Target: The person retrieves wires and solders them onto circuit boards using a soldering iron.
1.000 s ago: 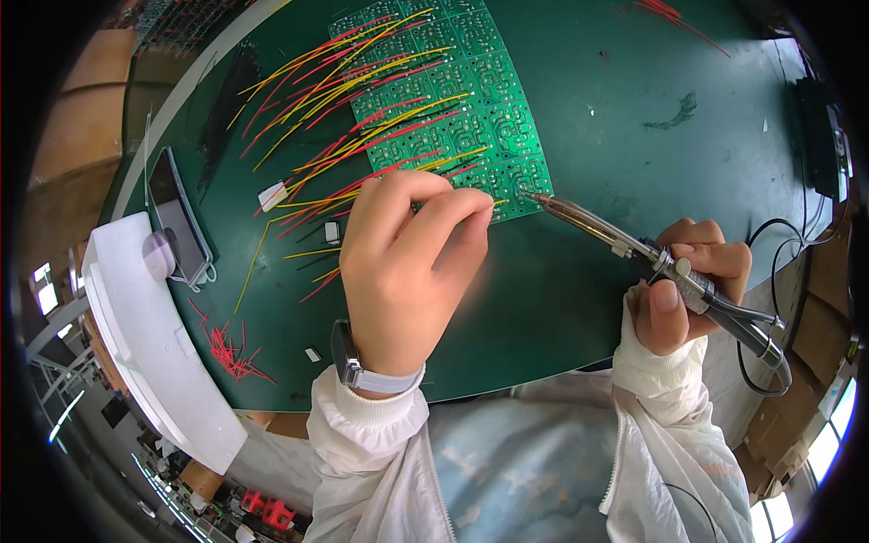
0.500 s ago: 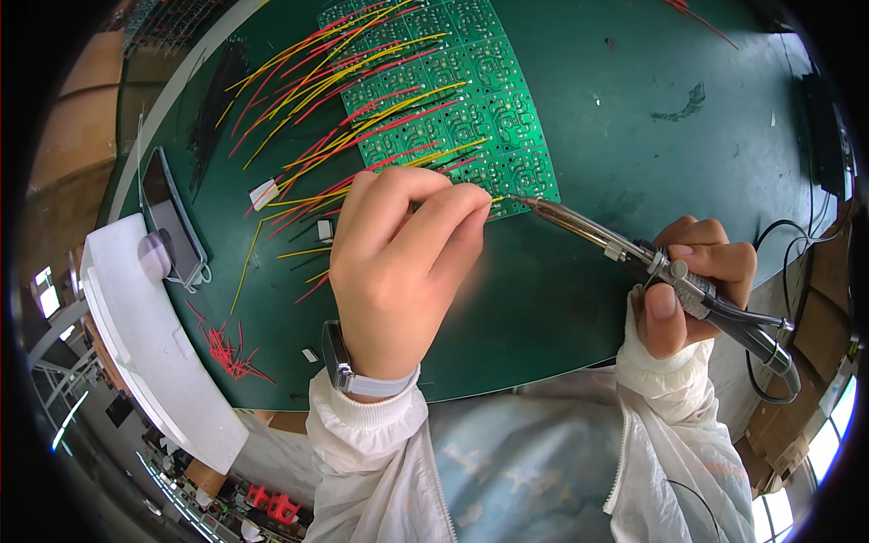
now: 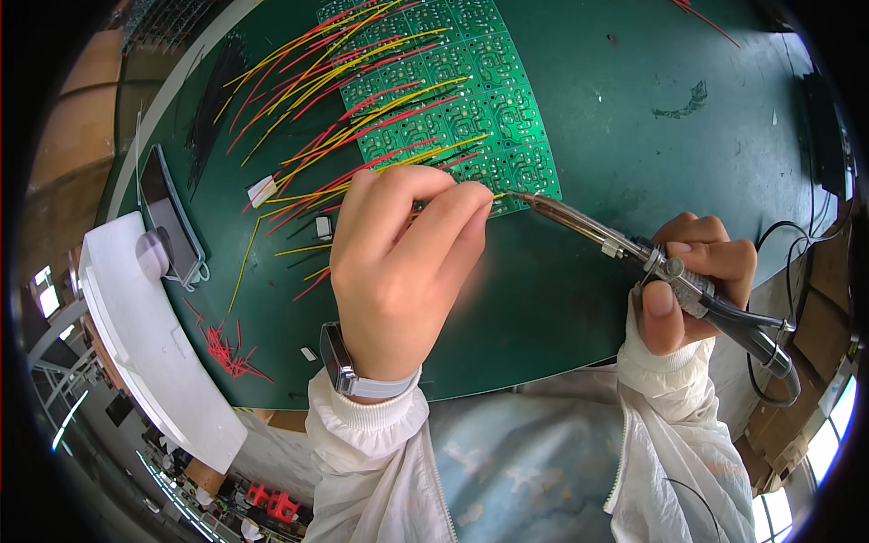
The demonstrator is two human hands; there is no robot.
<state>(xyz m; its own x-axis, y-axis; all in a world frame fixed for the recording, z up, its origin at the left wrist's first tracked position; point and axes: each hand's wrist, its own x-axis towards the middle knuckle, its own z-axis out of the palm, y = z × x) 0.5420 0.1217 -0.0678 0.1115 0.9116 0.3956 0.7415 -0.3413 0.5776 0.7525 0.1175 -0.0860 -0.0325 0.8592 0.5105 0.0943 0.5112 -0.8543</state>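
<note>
Right at the near edge of the green circuit board, here's the action: the left hand comes in with thumb and fingertips pressed together, pinching a yellow wire whose end pokes out just past the fingers. From the other side, the right hand has its thumb and fingers wrapped round the grip of a soldering iron, slanting it down and leftward, its tip at the board just beside that wire end; whether they touch is too small to tell.

The board lies flat on the dark green table, and look at those red and yellow wires, fanning off its left side in rows! A white block sits among their loose ends, a smaller white piece close to the left hand. Further left, a black bundle lies by the wires, and a phone leans next to a curved white stand. Down below, there's a scatter of short red wires; a few more red strands lie up at the far right. A watch rides the left wrist, above a white cuff, and a black cable loops behind the iron.
</note>
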